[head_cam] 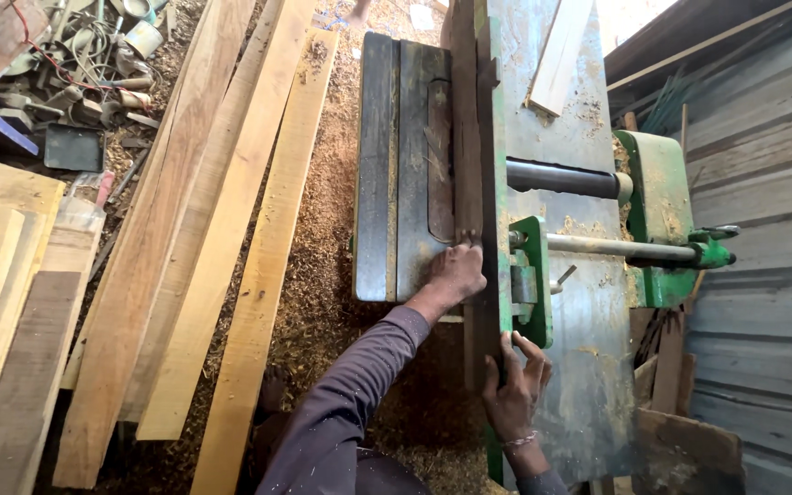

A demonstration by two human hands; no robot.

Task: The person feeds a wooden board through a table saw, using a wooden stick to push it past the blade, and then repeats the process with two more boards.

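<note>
A long narrow wooden board lies on edge along the green fence of a woodworking machine, on its dark metal table. My left hand presses on the board's side near the table's front end, fingers closed against the wood. My right hand grips the near end of the board, below the table's edge, fingers wrapped over it. A purple sleeve covers my left arm.
Several long planks lie on the sawdust-covered floor to the left, with stacked boards at far left. Tools and clutter sit top left. The machine's green bracket and steel rod stick out right, by a plank wall.
</note>
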